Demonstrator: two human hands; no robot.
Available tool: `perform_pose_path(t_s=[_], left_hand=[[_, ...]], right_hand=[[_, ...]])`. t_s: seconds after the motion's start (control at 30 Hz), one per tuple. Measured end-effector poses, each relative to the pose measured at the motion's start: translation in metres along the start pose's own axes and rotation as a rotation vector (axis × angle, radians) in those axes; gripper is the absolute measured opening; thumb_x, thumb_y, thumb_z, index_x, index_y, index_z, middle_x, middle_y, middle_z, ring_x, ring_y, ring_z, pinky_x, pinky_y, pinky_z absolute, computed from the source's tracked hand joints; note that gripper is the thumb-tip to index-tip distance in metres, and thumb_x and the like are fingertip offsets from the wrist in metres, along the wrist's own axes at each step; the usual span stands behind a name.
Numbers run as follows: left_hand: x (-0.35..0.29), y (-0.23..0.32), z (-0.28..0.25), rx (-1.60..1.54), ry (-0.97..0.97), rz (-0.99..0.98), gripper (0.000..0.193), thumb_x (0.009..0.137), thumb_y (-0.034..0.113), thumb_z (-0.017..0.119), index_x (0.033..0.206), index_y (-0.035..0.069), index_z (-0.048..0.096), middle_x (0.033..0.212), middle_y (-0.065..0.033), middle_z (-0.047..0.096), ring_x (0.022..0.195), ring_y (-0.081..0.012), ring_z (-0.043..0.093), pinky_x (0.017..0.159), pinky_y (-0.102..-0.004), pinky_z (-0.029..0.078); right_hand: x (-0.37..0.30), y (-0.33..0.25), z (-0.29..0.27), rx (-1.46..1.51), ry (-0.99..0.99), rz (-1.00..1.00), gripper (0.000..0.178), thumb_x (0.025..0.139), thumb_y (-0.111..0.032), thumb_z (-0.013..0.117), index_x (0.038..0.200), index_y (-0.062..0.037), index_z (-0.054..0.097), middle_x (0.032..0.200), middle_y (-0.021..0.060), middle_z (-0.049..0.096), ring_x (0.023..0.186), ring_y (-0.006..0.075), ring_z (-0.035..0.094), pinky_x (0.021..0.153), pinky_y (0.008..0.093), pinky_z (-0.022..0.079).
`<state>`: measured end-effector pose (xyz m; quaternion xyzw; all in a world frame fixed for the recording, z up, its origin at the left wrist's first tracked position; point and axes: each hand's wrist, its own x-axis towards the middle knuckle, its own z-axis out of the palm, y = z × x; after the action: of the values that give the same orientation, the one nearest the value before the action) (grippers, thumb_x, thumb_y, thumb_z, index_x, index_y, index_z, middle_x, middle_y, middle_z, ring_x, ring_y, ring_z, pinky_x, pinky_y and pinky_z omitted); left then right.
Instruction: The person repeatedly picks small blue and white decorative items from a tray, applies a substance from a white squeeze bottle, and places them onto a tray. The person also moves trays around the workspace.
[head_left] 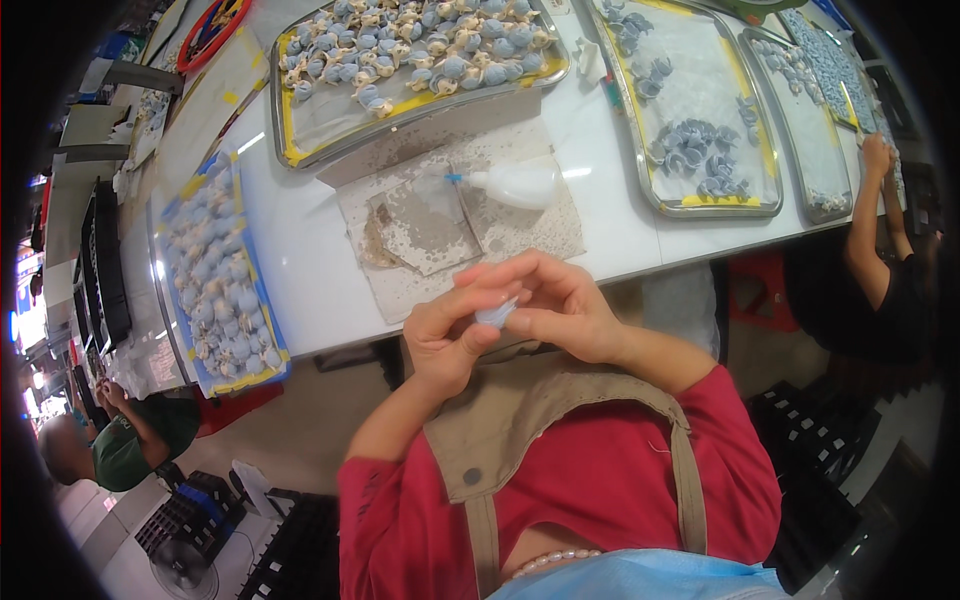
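Observation:
Just beyond the table's near edge, both my hands come together around one small pale blue-grey piece. My left hand grips it between thumb and fingers. From the other side my right hand presses on it with the thumb, the fingers arched over the top. The fingers cover much of the piece, so its full shape is hidden. Ahead of my hands lies a stained, flattened cardboard sheet, and on it rests a white squeeze bottle with a blue tip.
Metal trays hold small blue-and-cream pieces at the back and grey curved pieces at the right. A blue tray of similar round pieces stands at the left. People work at far left and right.

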<state>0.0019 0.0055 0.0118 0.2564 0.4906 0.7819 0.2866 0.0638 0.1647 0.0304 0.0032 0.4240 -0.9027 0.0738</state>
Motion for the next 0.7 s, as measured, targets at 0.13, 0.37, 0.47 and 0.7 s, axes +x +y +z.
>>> perform_pose_path(t_s=[0.13,0.37,0.47,0.7], left_hand=[[0.0,-0.002,-0.006,0.066,-0.037,0.002,0.028,0.084,0.014,0.062,0.106,-0.003,0.057,0.105,-0.017,0.061,0.097,-0.0231,0.06,0.085,-0.0314,0.047],[-0.002,0.014,-0.007,0.102,0.032,-0.091,0.024,0.083,0.01,0.062,0.104,-0.001,0.06,0.102,-0.0137,0.062,0.094,-0.0197,0.06,0.08,-0.0294,0.048],[0.003,0.027,-0.025,0.488,0.033,-0.017,0.024,0.08,0.009,0.064,0.102,0.0,0.061,0.098,-0.0114,0.064,0.091,-0.0176,0.062,0.077,-0.0281,0.049],[0.034,0.099,-0.148,1.651,0.643,0.191,0.025,0.074,0.013,0.068,0.098,0.007,0.064,0.091,-0.0094,0.065,0.073,-0.0205,0.062,0.067,-0.0292,0.048]], right_hand=[[-0.001,0.005,-0.001,-0.01,0.027,-0.016,0.034,0.083,0.002,0.05,0.116,-0.0014,0.047,0.128,0.0164,0.045,0.114,0.0198,0.047,0.096,0.0346,0.038],[0.007,0.018,0.004,0.074,0.024,-0.01,0.034,0.083,0.003,0.049,0.117,-0.0005,0.046,0.128,0.0171,0.045,0.114,0.0212,0.047,0.096,0.0361,0.039],[0.017,0.015,0.011,-0.062,0.091,0.012,0.037,0.083,0.002,0.05,0.119,-0.0006,0.045,0.127,0.0149,0.046,0.116,0.0201,0.045,0.099,0.0349,0.036],[0.015,0.0,-0.007,-0.3,0.233,-0.133,0.036,0.083,0.001,0.053,0.118,0.0011,0.046,0.12,0.0134,0.052,0.115,0.0198,0.047,0.101,0.0341,0.033]])
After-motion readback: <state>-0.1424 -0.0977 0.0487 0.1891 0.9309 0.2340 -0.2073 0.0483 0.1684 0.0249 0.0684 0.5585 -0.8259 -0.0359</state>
